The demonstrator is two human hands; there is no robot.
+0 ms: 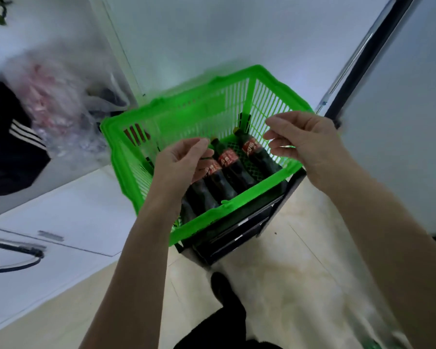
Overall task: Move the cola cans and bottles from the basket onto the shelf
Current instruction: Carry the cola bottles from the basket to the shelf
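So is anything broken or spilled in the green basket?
No spill or damage shows. The cola bottles lie on their sides in the green basket, caps on as far as the blur allows. Both hands, left hand and right hand, hover above, empty.

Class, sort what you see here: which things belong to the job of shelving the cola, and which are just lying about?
Belongs to the job:
green slatted plastic basket
dark red-labelled cola bottles
left hand
right hand

Just lying about:
clear plastic bag
black white-striped garment
black cable
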